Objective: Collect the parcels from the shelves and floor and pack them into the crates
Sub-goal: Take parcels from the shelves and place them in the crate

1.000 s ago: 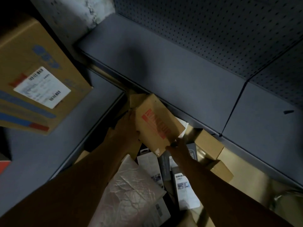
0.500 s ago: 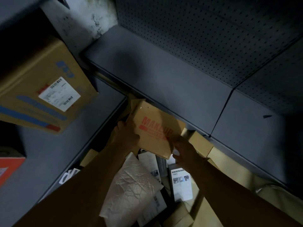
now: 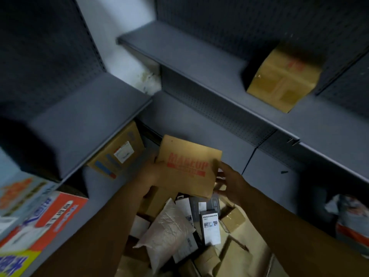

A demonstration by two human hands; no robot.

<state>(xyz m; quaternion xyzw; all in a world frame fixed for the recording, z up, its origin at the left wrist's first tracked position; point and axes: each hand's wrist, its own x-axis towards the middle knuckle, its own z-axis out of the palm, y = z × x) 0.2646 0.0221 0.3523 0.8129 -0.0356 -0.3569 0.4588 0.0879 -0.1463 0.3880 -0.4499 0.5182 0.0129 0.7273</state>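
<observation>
The person holds a flat brown parcel [image 3: 189,166], stamped MAKEUP in red, over a heap of packages [image 3: 179,232] piled low in the near middle of the scene; whether that heap lies in a crate or on the floor cannot be told, as no crate wall shows. The left hand [image 3: 148,172] grips the parcel's left edge, its thumb lying over the top face near the red print, with the other fingers hidden under the cardboard. The right hand [image 3: 229,181] sits at the parcel's right edge with fingers loosely spread; they seem to touch or steady the edge rather than clamp it, though the light is too dim to be sure. A crinkled white mailer [image 3: 165,234] and a small white-labelled box [image 3: 210,226] lie on top of the heap just below. A labelled carton [image 3: 117,154] rests on the low left shelf, and another brown box [image 3: 283,76] sits on the far right shelf [image 3: 199,62], both not yet collected. The likely risk is a one-sided hold: if the right hand lets go, the flat parcel may tip, slide off the sloping mailer, and jam against other packages.
</observation>
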